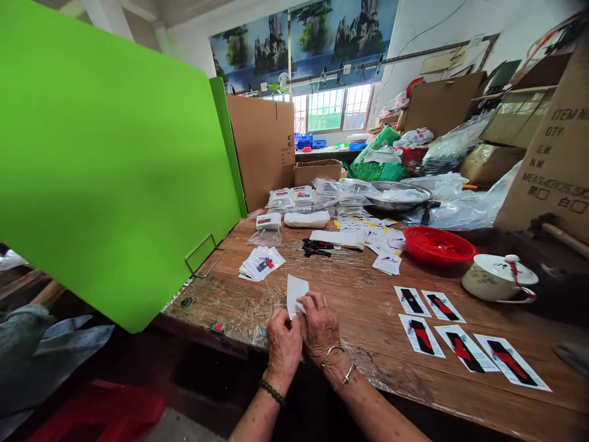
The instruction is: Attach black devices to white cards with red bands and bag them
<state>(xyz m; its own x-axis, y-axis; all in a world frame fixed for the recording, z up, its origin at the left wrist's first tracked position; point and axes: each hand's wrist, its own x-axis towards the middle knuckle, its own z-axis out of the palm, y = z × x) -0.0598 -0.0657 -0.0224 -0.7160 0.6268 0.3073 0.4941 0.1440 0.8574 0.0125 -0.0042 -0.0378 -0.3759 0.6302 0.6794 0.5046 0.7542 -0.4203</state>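
Observation:
Near the front edge of the wooden table (368,331), my two hands meet around a white card (297,290) tilted upward. My left hand (284,341) pinches its lower end, with the thumb on top. Curled over the card's right side are the fingers of my right hand (321,325). Whether a clear bag is also between the fingers is hidden. Just beyond lies a fanned stack of cards (261,264) with black and red pieces on top. On the right, several cards with black and red items (460,350) are laid out flat.
A green panel (115,159) walls off the left side, with a metal wire stand (205,256) at its foot. Farther back are black pieces (317,247), stacked bagged packs (343,195) and leaflets (380,236). A red basket (439,245) and a lidded enamel pot (497,279) stand right.

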